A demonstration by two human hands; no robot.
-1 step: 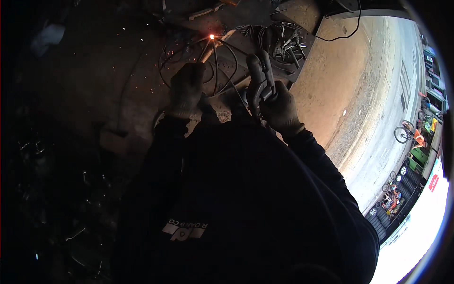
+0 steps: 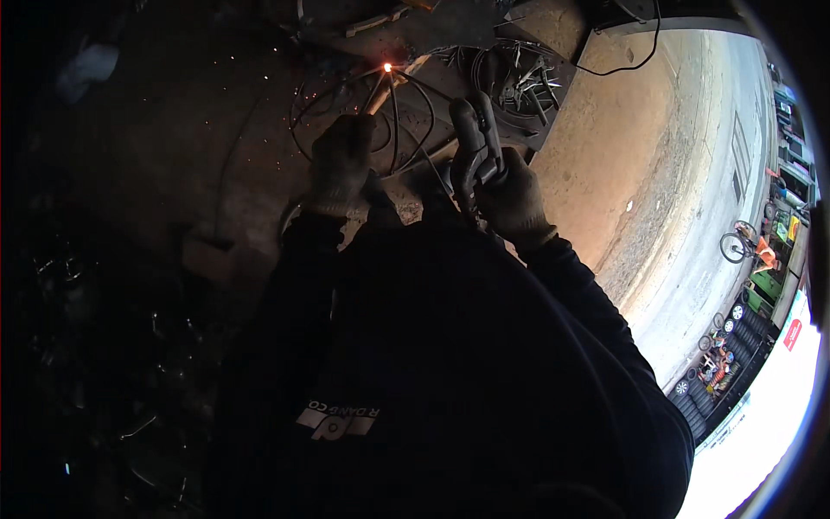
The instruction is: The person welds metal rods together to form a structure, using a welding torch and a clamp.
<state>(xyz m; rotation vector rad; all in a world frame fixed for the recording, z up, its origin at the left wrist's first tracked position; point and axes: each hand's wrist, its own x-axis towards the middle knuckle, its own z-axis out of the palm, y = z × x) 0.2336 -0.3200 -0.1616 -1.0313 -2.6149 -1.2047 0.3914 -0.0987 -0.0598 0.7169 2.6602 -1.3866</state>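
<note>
My left hand (image 2: 340,164), in a work glove, is closed around the near end of a narrow metal bar (image 2: 378,100). A small red-white glow (image 2: 387,67) burns at the bar, and sparks fly off to the left. My gloved right hand (image 2: 516,199) grips a dark welding electrode holder (image 2: 469,138). From its tip a thin electrode (image 2: 428,88) runs up left to the glow. Thin bent metal rods (image 2: 430,112) curve in loops between my hands. The fingers of my left hand are mostly in shadow.
A dark metal plate (image 2: 441,28) lies beyond the glow. Right of it, a tray holds several loose metal pieces (image 2: 532,86). A black cable (image 2: 635,67) hangs at the upper right. Outside are bare ground (image 2: 614,164), a road (image 2: 705,199) and a person with a bicycle (image 2: 737,244).
The flying sparks have shifted position. Both hands, the electrode holder and the glow stay where they were.
</note>
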